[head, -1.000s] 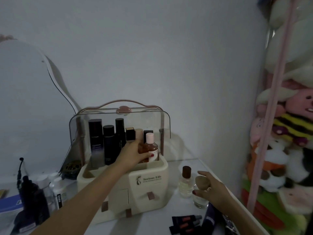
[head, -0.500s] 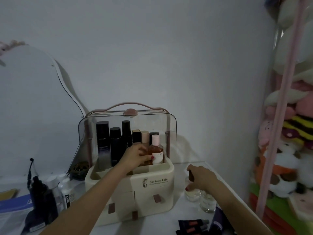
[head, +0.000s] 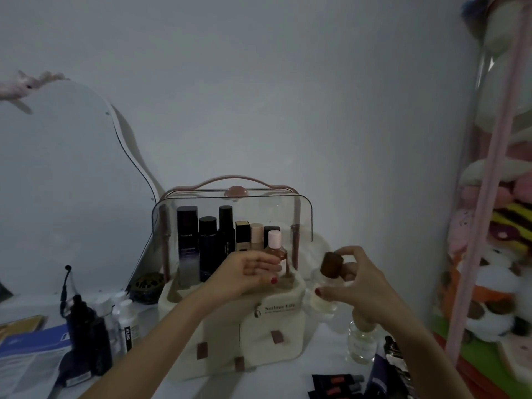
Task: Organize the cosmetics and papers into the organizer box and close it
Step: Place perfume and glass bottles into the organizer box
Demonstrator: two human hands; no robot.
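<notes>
Seven bottles, as far as the dim light lets me count, stand upright in the top tray of the box point(head: 233, 321), dark tall ones left, a pink-capped bottle point(head: 275, 246) at right. Clear lid point(head: 302, 208) raised behind them. Left hand point(head: 247, 273) is over the tray's front rim, fingers loosely curled, gripping nothing visible; it hides the lower part of the pink-capped bottle. Right hand point(head: 355, 283) grips a clear brown-capped bottle point(head: 326, 286), lifted just right of the box. Another clear bottle point(head: 361, 342) stands below on the table point(head: 276, 383). Papers point(head: 28, 355) lie far left, tubes point(head: 336, 383) near front.
</notes>
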